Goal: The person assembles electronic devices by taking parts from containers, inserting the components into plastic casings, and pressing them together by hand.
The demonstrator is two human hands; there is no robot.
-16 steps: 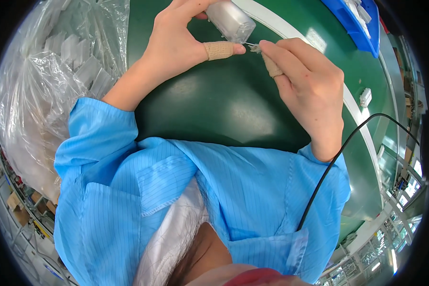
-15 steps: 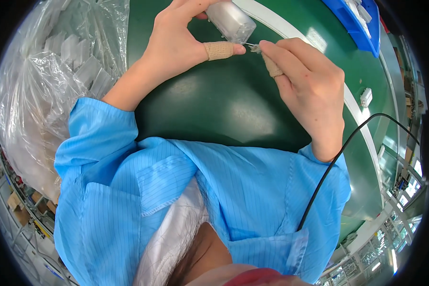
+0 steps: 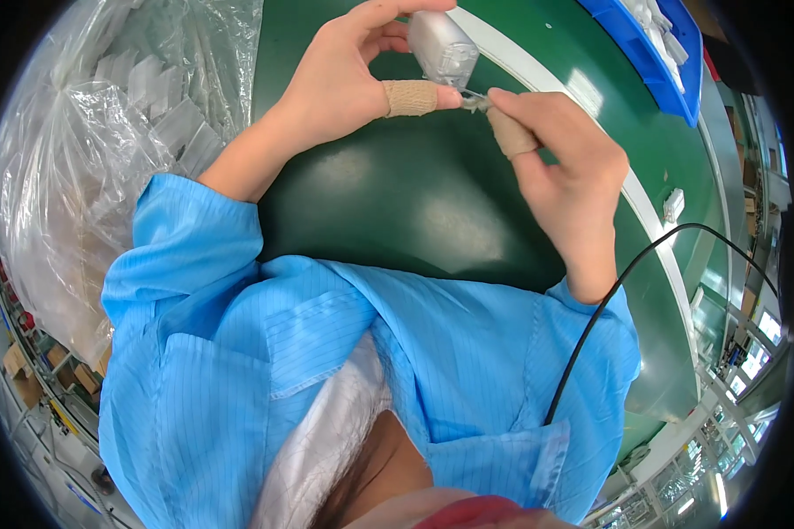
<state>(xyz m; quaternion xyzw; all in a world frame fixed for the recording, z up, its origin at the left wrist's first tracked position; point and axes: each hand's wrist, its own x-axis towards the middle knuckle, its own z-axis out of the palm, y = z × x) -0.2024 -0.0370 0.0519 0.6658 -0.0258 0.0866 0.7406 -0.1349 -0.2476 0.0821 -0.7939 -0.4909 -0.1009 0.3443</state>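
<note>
My left hand point(image 3: 344, 79) is closed round a small white box point(image 3: 444, 46) with a clear, shiny covering, held tilted above the green tabletop. Its thumb, wrapped in a tan bandage point(image 3: 412, 98), reaches to the box's near corner. There my right hand point(image 3: 565, 159) pinches a thin, whitish strip point(image 3: 475, 100) between thumb and fingertip. The strip runs from the box's near end to my right fingertips; what it is made of is too small to tell. Tan wrapping point(image 3: 510, 134) also covers my right thumb.
A large clear plastic bag point(image 3: 71, 203) holding several clear boxes bulges at the left. At the far right stands a blue bin point(image 3: 653, 66) with white items. A small white piece point(image 3: 674, 205) lies beyond the white strip on the table. A black cable point(image 3: 631, 264) arches at the right.
Both hands and the box sit slightly lower and further right in the picture. My right hand has turned a little, still pinching the strip. The view has shifted slightly.
</note>
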